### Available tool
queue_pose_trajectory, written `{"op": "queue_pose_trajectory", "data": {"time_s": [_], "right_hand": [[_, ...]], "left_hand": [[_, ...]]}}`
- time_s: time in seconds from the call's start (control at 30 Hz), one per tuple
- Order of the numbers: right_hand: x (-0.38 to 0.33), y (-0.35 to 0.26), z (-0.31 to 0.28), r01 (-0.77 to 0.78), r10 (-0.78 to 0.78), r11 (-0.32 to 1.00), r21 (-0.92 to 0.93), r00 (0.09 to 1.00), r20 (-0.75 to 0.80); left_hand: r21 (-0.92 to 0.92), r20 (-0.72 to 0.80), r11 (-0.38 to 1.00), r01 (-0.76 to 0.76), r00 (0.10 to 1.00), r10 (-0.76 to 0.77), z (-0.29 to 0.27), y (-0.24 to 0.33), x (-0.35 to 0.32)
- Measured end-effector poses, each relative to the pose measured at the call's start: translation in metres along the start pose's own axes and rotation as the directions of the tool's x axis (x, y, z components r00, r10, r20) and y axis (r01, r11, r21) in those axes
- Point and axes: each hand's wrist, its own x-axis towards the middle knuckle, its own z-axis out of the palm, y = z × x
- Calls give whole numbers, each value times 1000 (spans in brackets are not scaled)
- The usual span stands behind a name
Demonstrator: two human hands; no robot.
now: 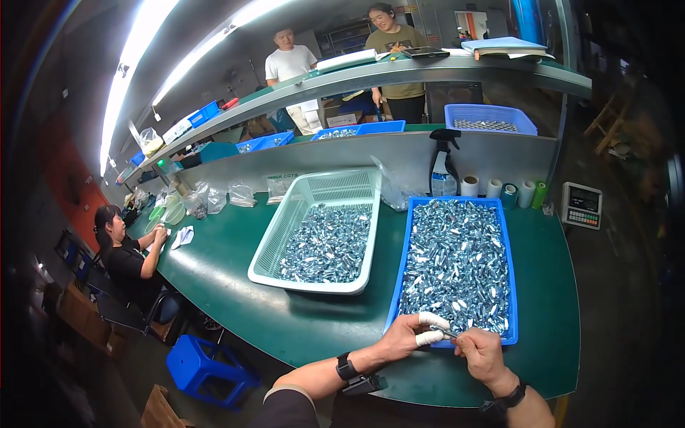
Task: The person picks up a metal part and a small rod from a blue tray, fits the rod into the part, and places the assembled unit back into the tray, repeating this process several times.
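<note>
Over the near edge of a blue tray point(513, 285), my two hands meet around a small, thin metal part point(447, 332). White covers sit on fingertips of my left hand point(401, 341), which pinches one end of the part. The bare fingers of my right hand point(484, 354) are closed on its other end. Small shiny metal pieces point(457, 260) heap the blue tray. Left of it, a pale green plastic basket point(262, 262) stands on the green table, with more such pieces point(328, 242) in it.
Behind the blue tray stand a spray bottle point(443, 171) and several tape rolls point(494, 187). A digital scale point(581, 205) is at the right. A seated person point(128, 246) works at the left, near a blue stool point(207, 367). Two people stand beyond the shelf point(342, 84).
</note>
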Motion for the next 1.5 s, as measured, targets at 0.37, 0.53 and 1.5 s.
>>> {"op": "queue_pose_trajectory", "data": {"time_s": [0.37,0.53,1.5], "right_hand": [[0,-9,-6,-114,130,983,140,986,-107],[-8,-16,-6,2,4,998,59,994,-112],[1,-16,-8,-74,72,997,-18,993,-89]], "left_hand": [[-30,-215,993,-110,971,101,-11,1,5],[536,-53,840,-84,990,133,9,11,-4],[775,144,521,-358,903,405,5,8,4]]}}
